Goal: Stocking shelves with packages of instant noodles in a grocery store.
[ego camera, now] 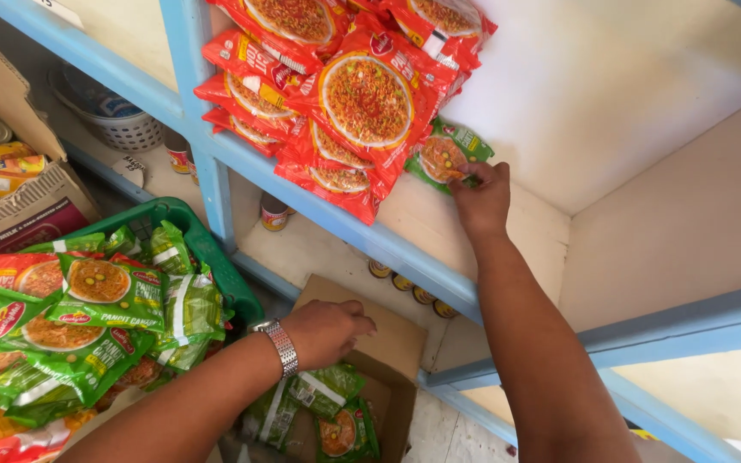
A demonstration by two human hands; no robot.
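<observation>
A: Occlusions. Green noodle packet [444, 155] on the shelf [559, 103]: left part tucked under the red noodle packets [362, 111], right end covered by the fingers of the right hand [482, 201].

B: Left hand [326, 330]?

A: Seen from the back, curled over the cardboard box [388, 343]. Palm side hidden, can't tell if it holds anything. Box cut off at 6 o'clock.

B: Edges?

A: Red stack clipped at 12 o'clock. Green basket [216, 257] runs off at 9 o'clock, packets in it clipped at 6 to 9 o'clock. Both forearms exit at 6.

B: Small stuff?

A: Cans [413, 287] under the blue shelf rail [370, 236]: only tops show. Can labels too small to tell.
</observation>
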